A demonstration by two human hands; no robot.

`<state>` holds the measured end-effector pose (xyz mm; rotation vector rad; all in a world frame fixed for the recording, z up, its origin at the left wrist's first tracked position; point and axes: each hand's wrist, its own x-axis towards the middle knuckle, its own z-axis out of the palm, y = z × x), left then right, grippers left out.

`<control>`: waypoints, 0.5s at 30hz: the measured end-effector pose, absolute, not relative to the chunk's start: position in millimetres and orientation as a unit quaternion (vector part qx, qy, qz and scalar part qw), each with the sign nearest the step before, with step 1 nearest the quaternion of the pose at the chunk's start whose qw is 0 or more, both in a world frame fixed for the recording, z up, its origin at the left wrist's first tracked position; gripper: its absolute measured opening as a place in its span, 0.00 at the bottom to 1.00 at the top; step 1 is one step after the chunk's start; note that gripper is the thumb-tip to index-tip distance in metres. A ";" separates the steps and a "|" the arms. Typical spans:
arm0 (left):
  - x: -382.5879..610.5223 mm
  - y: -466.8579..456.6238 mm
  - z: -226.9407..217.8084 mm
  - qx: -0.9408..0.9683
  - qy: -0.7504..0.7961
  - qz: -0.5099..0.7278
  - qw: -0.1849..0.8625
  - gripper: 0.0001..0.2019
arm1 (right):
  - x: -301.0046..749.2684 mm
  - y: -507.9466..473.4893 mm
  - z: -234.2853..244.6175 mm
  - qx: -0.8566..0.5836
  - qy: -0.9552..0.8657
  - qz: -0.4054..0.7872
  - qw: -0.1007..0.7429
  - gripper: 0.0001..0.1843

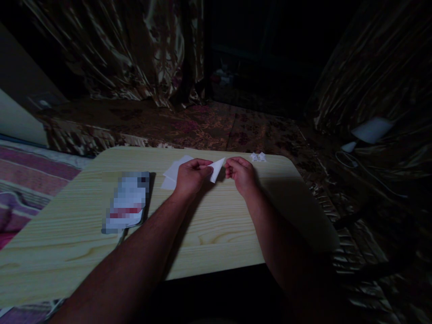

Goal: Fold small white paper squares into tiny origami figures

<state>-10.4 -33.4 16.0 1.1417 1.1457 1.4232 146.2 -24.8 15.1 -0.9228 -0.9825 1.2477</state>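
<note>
A small folded sheet of white paper (217,170) with a pointed top corner is pinched between the thumb and fingers of my left hand (191,176). My right hand (240,173) is closed, its fingertips meeting at the paper's upper right tip; the exact contact there is hard to see in the dim light. Behind my left hand, loose white paper sheets (177,168) lie overlapping on the table. Two small folded white paper pieces (258,156) rest by the far edge, just beyond my right hand.
The pale wood-grain table (216,234) has rounded corners. A blurred-out phone-like object (127,202) lies at its left, a cable running from its lower end. A white lamp (373,130) with a cord stands on the right. Striped bedding (30,175) borders the left side.
</note>
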 end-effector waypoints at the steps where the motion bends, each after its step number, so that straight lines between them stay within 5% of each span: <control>1: -10.9 -32.8 15.5 0.464 0.465 0.586 0.475 0.16 | 145.8 -25.9 15.3 -0.394 -0.433 0.557 0.589 0.12; 15: -9.4 -33.3 16.8 0.452 0.460 0.599 0.474 0.15 | 138.9 -27.9 9.3 -0.414 -0.483 0.537 0.555 0.13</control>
